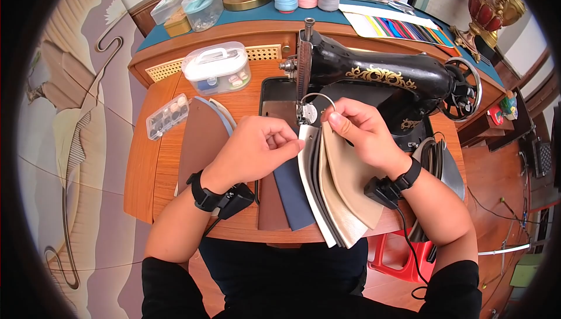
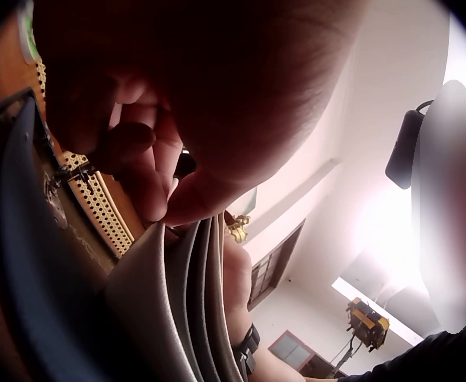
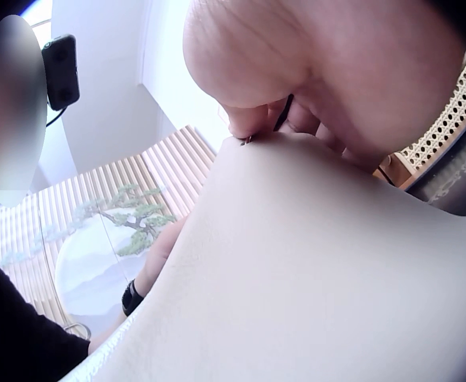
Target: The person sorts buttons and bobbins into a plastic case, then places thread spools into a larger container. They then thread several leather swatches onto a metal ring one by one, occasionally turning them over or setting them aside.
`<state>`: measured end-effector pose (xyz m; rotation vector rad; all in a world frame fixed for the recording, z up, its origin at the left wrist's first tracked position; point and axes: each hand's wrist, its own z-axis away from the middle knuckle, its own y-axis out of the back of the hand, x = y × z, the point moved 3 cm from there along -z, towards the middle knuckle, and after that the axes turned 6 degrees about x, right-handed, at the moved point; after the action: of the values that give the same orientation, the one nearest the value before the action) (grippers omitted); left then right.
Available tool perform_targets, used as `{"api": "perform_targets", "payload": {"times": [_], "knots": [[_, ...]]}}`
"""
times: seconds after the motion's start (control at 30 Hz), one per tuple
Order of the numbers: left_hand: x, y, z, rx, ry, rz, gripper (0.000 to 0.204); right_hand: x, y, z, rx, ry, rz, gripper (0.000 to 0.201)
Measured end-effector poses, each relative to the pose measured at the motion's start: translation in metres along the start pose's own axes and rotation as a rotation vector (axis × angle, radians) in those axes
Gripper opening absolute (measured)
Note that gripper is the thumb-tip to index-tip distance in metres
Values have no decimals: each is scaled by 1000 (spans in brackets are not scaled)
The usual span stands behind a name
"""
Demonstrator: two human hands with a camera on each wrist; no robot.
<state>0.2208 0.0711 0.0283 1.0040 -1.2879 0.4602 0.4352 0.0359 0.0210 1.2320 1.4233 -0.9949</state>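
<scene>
My leatherette swatches [image 1: 336, 184], beige, white, grey, hang fanned from a metal ring [image 1: 318, 98] over the table edge beside my sewing machine.

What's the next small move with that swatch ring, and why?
Probably thread the next swatch onto the ring. The right hand pinches the metal ring at the top of the fanned leather swatches, the left hand pinches their edge, and more swatches lie loose on the table.
</scene>
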Motion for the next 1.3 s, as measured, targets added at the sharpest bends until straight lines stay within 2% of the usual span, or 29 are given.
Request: {"api": "perform_targets", "payload": {"times": [0.37,0.63,1.0,1.3], "knots": [[-3,1,-1,34,-4,2,11,1,-2,0,-65,-49,-53,20],[-3,0,0,54,-1,4,16,-3,-3,-1,-102,-152,-61,23],[-2,-1,2,108,44,-50,17,-5,-4,-1,-101,-179,-80,24],[-7,-5,0,49,42,22,13,4,-4,-2,-92,-151,-55,23]]}}
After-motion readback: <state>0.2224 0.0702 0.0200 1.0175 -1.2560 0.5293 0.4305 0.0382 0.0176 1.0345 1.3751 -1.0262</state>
